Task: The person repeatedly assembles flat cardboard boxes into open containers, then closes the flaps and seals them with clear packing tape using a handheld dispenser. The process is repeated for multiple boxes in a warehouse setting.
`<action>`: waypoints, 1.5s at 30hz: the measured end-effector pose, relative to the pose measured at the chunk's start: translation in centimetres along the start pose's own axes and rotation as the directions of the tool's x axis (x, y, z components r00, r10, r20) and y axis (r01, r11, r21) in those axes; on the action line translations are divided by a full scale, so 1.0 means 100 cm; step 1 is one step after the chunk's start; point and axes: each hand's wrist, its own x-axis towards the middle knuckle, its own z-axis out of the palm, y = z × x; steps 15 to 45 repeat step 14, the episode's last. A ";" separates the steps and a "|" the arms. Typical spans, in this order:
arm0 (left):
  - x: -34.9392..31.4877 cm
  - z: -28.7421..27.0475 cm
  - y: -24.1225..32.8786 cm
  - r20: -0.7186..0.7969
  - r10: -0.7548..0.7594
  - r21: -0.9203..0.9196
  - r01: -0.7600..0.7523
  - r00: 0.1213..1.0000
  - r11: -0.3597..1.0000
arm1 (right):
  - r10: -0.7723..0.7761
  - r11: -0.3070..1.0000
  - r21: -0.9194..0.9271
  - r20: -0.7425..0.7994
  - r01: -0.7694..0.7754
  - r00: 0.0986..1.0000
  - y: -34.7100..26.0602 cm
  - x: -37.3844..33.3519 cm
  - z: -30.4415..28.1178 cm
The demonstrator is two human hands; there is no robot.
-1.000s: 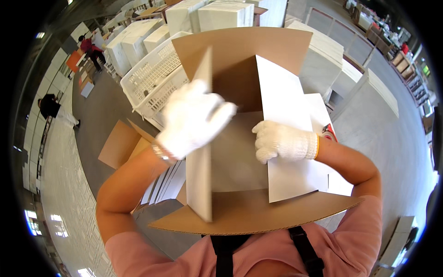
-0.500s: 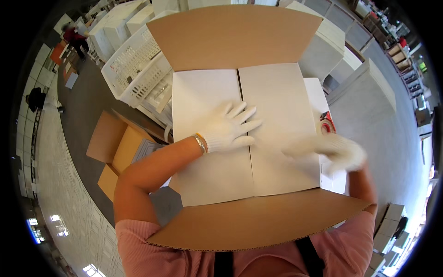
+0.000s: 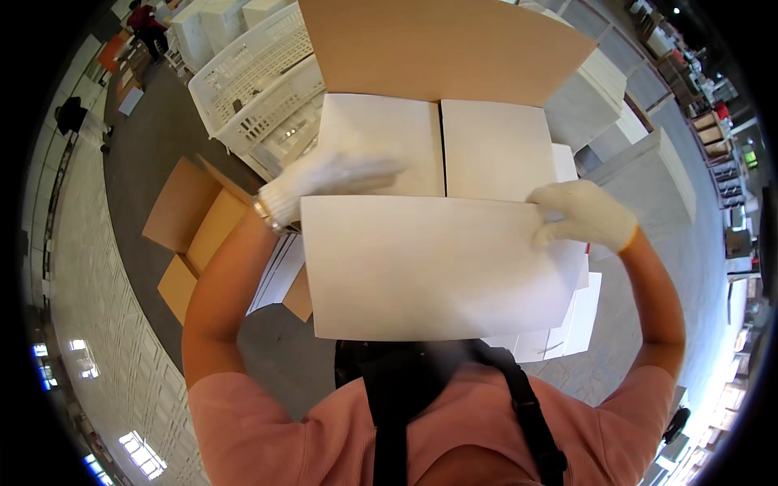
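In front of me is a carton with its two white side flaps folded in and nearly meeting at a dark gap. Its far flap stands up, brown face toward me. The near flap is partly folded over, white face up. My right hand, in a white knit glove, pinches this flap at its far right corner. My left hand, also gloved and blurred, has its fingers stretched over the left side flap, just beyond the near flap's edge. I cannot tell whether it touches the carton.
A white plastic crate stands beyond the carton at left, with small items in it. An open brown box is on the floor at left. Pale blocks stand at right. A person in red is far off.
The near flap has swung up and inward, turning its white face up. My right hand has closed on its corner. My left hand has moved left off the middle seam.
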 end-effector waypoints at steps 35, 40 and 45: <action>-0.055 0.027 -0.083 -0.371 0.568 0.928 0.291 0.735 0.230 | -0.461 0.765 -0.614 -0.732 -0.192 0.502 0.011 0.122 -0.115; -0.055 0.027 -0.083 -0.371 0.568 0.928 0.291 0.735 0.230 | -0.461 0.765 -0.614 -0.732 -0.192 0.502 0.011 0.122 -0.115; -0.055 0.027 -0.083 -0.371 0.568 0.928 0.291 0.735 0.230 | -0.461 0.765 -0.614 -0.732 -0.192 0.502 0.011 0.122 -0.115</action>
